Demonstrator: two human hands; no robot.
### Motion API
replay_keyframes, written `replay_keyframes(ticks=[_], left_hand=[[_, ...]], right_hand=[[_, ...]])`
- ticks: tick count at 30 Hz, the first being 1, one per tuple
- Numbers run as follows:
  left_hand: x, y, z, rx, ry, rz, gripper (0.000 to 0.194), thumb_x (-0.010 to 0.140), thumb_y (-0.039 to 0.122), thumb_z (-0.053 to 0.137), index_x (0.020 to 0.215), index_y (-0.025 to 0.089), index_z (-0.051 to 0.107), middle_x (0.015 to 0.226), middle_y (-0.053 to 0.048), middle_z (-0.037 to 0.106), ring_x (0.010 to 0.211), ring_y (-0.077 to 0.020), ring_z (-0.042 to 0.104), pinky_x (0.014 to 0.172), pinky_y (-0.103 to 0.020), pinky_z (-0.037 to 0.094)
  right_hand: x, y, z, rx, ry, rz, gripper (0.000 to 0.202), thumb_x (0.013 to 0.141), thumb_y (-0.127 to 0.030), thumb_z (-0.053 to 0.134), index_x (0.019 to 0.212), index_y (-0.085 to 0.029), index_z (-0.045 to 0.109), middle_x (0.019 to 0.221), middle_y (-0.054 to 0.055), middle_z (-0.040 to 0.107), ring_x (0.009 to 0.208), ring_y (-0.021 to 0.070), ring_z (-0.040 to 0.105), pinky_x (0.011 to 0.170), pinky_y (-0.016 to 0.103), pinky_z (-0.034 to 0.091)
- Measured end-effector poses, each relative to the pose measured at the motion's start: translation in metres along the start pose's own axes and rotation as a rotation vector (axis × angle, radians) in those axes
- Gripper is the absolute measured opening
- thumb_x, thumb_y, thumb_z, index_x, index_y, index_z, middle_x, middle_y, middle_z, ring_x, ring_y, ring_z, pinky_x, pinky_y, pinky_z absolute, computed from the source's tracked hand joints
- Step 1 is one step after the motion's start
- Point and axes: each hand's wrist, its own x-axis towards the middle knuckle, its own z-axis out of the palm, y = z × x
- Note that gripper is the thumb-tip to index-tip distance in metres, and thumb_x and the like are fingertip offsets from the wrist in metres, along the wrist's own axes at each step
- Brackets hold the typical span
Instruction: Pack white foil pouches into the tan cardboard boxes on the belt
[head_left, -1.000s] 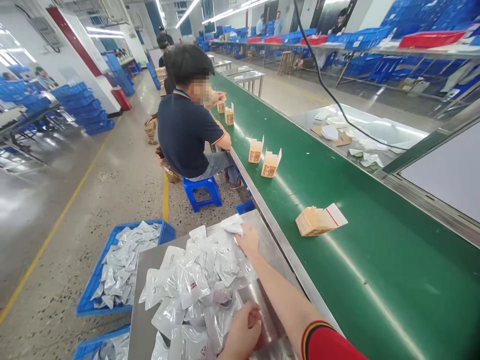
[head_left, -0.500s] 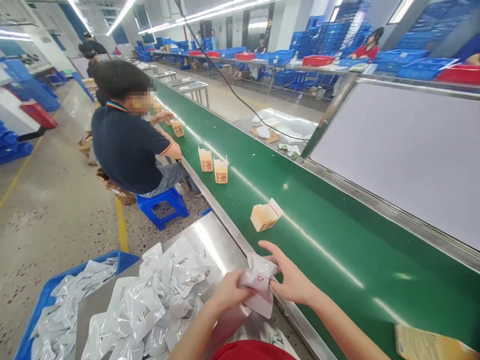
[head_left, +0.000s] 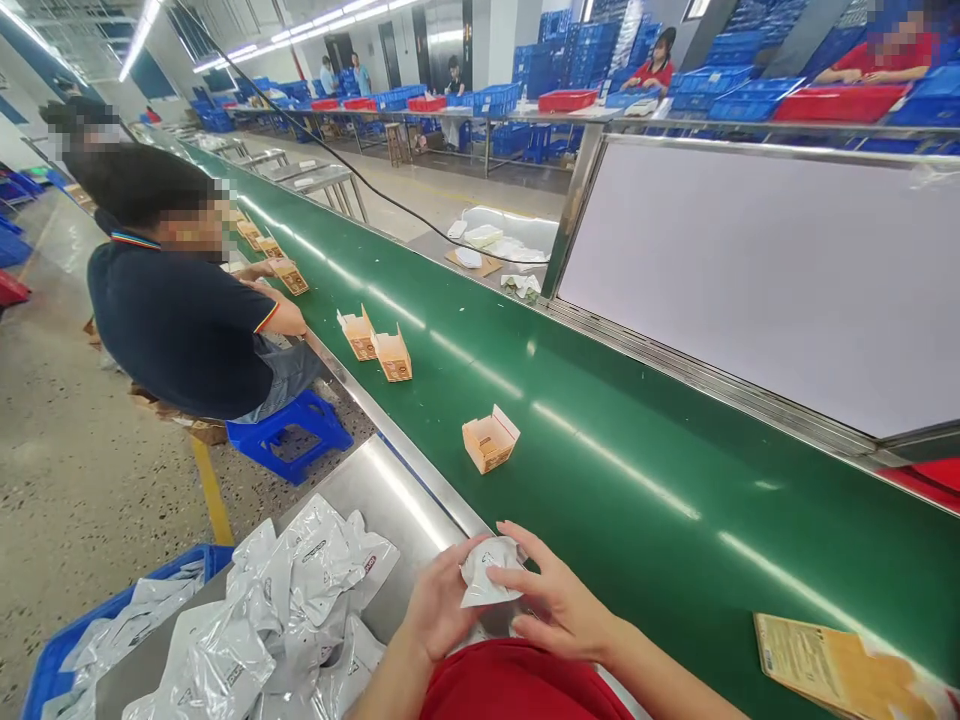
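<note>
Between my two hands is a white foil pouch, held over the near metal edge of the conveyor. My left hand grips it from the left side, fingers partly hidden behind it. From the right, my right hand presses fingers onto its front. A pile of similar pouches lies on the steel table to my left. On the green belt ahead stands an open orange-and-white carton. Farther along are two more open cartons, one of them this carton.
A blue crate of pouches sits at lower left. One flattened carton lies on the belt at lower right. A seated co-worker on a blue stool is beside the conveyor. A pale panel borders its far side.
My view has turned rightward. My hands have brought the pouch closer to my body and turned it, so its printed mark has shifted. My right fingers now lie across its front.
</note>
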Motion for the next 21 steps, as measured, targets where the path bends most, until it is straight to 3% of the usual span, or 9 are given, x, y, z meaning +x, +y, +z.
replay_keyframes(ticks=[2,4,7,9,11,14,17,19,21], left_hand=[[0.002,-0.005,0.002,0.147,0.097,0.056,0.059,0.062,0.025,0.071,0.114,0.013,0.047,0.104,-0.010,0.058,0.086,-0.0172,0.056,0.076,-0.027,0.042],[0.008,-0.010,0.003,0.290,0.130,0.127,0.066,0.058,0.021,0.075,0.115,0.017,0.042,0.099,-0.008,0.059,0.084,-0.0162,0.056,0.074,-0.026,0.042],[0.016,-0.015,0.004,0.553,0.143,0.220,0.065,0.059,0.025,0.073,0.114,0.019,0.039,0.094,-0.005,0.059,0.083,-0.0169,0.055,0.073,-0.027,0.042],[0.020,-0.013,0.006,0.826,0.179,0.242,0.060,0.059,0.021,0.070,0.112,0.020,0.043,0.091,-0.002,0.059,0.081,-0.0162,0.054,0.070,-0.026,0.041],[0.022,-0.007,0.013,1.111,0.233,0.231,0.056,0.059,0.019,0.068,0.111,0.022,0.048,0.092,-0.001,0.059,0.078,-0.0151,0.052,0.069,-0.025,0.040],[0.026,0.004,0.022,1.336,0.232,0.273,0.056,0.063,0.024,0.066,0.116,0.027,0.051,0.109,-0.003,0.055,0.088,-0.0167,0.052,0.071,-0.026,0.042],[0.044,0.014,0.019,1.210,0.235,0.380,0.086,0.059,0.030,0.071,0.134,0.029,0.029,0.131,-0.007,0.038,0.106,-0.0200,0.048,0.083,-0.030,0.044],[0.066,0.017,0.008,1.129,0.371,0.459,0.098,0.058,0.034,0.072,0.138,0.023,0.016,0.135,-0.012,0.031,0.115,-0.0235,0.044,0.095,-0.038,0.039],[0.096,0.014,-0.004,1.177,0.471,0.580,0.103,0.055,0.036,0.074,0.138,0.018,0.015,0.138,-0.015,0.027,0.126,-0.0280,0.032,0.104,-0.045,0.029]], right_hand=[[0.000,0.000,-0.002,0.339,-0.011,0.217,0.053,0.081,-0.050,0.048,0.130,-0.029,0.043,0.143,0.006,0.014,0.128,0.0229,0.028,0.104,0.039,0.033],[0.004,-0.001,-0.001,0.687,0.107,0.444,0.071,0.075,-0.056,0.054,0.135,-0.026,0.032,0.137,0.011,0.026,0.119,0.0208,0.040,0.097,0.035,0.040],[0.014,-0.003,0.001,1.062,0.187,0.684,0.077,0.059,-0.044,0.071,0.124,-0.019,0.038,0.111,0.009,0.051,0.091,0.0154,0.054,0.077,0.026,0.046],[0.019,-0.002,0.001,1.211,0.161,0.773,0.066,0.051,-0.032,0.075,0.109,-0.016,0.046,0.090,0.005,0.057,0.074,0.0123,0.055,0.066,0.022,0.045],[0.023,0.001,-0.002,1.272,0.178,0.804,0.060,0.047,-0.027,0.076,0.100,-0.014,0.049,0.082,0.003,0.058,0.066,0.0109,0.054,0.061,0.022,0.043],[0.027,0.007,-0.018,1.130,0.267,0.810,0.054,0.045,-0.027,0.077,0.091,-0.011,0.053,0.085,0.006,0.061,0.070,0.0125,0.056,0.064,0.024,0.046],[0.034,0.006,-0.047,0.620,0.553,0.745,0.040,0.053,-0.029,0.072,0.088,-0.012,0.059,0.089,0.006,0.062,0.076,0.0140,0.059,0.073,0.027,0.049],[0.042,0.005,-0.066,0.093,0.799,0.527,0.026,0.064,-0.027,0.065,0.088,-0.015,0.063,0.094,0.004,0.062,0.081,0.0122,0.059,0.078,0.025,0.049],[0.052,0.007,-0.078,-0.354,0.922,0.255,0.014,0.074,-0.022,0.057,0.084,-0.018,0.065,0.098,0.002,0.060,0.084,0.0087,0.058,0.078,0.020,0.048]])
